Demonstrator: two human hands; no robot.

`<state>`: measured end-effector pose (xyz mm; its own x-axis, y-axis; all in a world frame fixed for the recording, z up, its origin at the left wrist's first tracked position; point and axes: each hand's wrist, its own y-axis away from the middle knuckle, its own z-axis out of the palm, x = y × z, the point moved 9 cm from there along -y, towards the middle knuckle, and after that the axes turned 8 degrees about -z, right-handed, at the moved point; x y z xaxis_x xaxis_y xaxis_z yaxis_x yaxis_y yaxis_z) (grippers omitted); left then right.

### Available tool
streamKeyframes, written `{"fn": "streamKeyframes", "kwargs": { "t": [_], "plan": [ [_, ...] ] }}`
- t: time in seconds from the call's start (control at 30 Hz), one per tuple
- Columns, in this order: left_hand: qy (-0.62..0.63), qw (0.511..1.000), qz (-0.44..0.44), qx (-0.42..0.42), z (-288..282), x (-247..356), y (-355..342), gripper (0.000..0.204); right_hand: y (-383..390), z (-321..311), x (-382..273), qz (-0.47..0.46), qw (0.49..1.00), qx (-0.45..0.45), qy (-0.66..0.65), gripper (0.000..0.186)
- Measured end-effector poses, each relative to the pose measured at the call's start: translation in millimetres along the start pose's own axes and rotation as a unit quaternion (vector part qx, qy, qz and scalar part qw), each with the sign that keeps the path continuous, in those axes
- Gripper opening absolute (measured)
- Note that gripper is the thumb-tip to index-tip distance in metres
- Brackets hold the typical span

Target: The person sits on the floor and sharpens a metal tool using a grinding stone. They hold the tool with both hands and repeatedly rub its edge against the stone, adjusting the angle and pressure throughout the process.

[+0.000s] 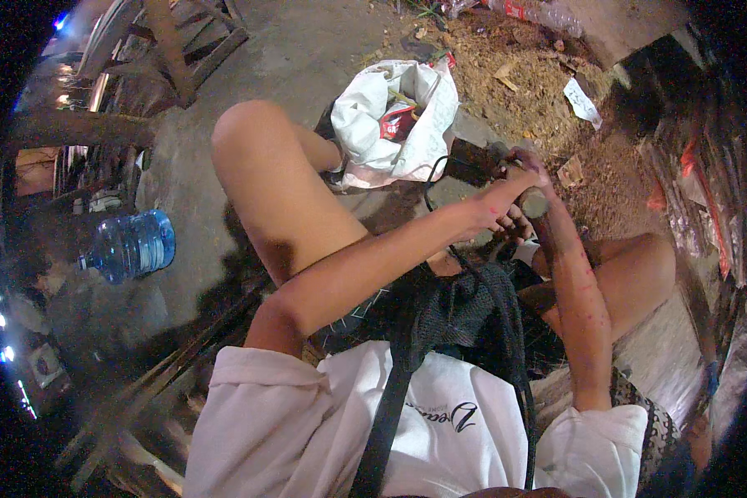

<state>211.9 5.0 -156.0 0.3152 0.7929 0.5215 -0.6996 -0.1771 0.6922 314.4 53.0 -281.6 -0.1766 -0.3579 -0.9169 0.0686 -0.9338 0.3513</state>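
My left hand (500, 204) and my right hand (528, 163) meet in front of me, their closed fingers partly overlapping. A greyish, round-ended piece (532, 203) shows between them; what exactly each hand grips is unclear. Dark objects under my hands are too shadowed to name. A thin black cord (432, 187) loops to the left of my hands. Just beyond, an open white sack (361, 124) stands with a red packet (397, 122) inside. My bare legs are bent to either side, and black straps hang over my white shirt.
A blue water jug (137, 245) lies on its side at the left, near stacked timber (83, 129). Loose brown debris (494, 75), a white scrap (583, 104) and plastic bottles (539, 17) lie beyond the sack. Weathered boards with orange strips (690, 166) line the right side.
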Motion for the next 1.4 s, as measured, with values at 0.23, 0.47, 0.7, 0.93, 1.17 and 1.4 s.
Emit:
{"fn": "streamKeyframes", "kwargs": {
  "t": [0.23,0.47,0.7,0.93,1.17,1.4],
  "plan": [
    [0.044,0.999,0.007,0.013,-3,-4,9,0.057,5,26,-18,-0.005,0.996,-0.056,-0.065,0.04],
    [-0.017,1.0,0.004,0.006,1,-1,8,0.055,1,-9,21,-0.006,0.998,-0.039,-0.053,0.052],
    [-0.003,0.999,0.044,-0.023,4,-17,2,0.052,20,-11,14,-0.054,0.997,-0.045,-0.035,0.053],
    [0.01,0.992,0.038,-0.12,28,-20,17,0.053,22,-29,32,0.036,0.998,0.009,0.047,0.028],
    [-0.059,0.986,0.098,-0.123,30,-23,23,0.051,49,2,-15,0.127,0.987,0.091,-0.046,0.026],
    [-0.235,0.959,0.093,-0.131,39,-19,43,0.06,71,31,-119,-0.011,0.949,0.127,0.288,0.044]
  ]
}}
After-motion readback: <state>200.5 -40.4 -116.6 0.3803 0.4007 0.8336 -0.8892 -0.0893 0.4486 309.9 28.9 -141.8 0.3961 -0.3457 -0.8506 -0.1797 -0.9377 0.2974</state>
